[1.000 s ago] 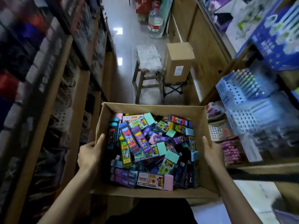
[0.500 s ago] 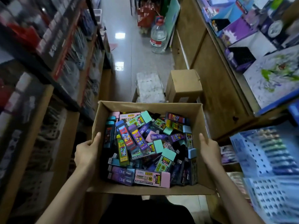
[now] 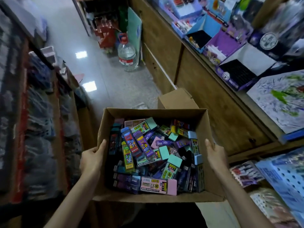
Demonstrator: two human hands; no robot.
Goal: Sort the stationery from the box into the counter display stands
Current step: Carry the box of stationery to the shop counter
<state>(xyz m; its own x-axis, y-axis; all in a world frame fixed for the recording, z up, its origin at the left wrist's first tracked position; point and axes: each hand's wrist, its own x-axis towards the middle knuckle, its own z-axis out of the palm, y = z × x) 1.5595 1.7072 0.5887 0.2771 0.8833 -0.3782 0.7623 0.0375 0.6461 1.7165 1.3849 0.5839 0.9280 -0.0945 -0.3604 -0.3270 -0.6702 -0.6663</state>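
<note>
An open cardboard box point(image 3: 212, 129) hangs in front of me, carried at waist height above the aisle. It is full of small stationery packs point(image 3: 156, 155) in pink, mint, purple, blue and yellow, piled loosely. My left hand point(image 3: 92, 159) grips the box's left wall and my right hand point(image 3: 215, 155) grips its right wall. On the wooden counter at the upper right stand display stands point(image 3: 230, 51), purple and blue, one with a black slotted tray point(image 3: 236, 73).
Shelves of goods point(image 3: 32, 112) line the left side of a narrow tiled aisle. A large water bottle point(image 3: 127, 53) and a closed cardboard carton point(image 3: 177, 99) sit on the floor ahead. Blue perforated racks point(image 3: 283, 176) with pens are at the lower right.
The box stays in both hands while my view has risen and swung right. More of the counter with its display stands shows now, and the stool has dropped behind the box.
</note>
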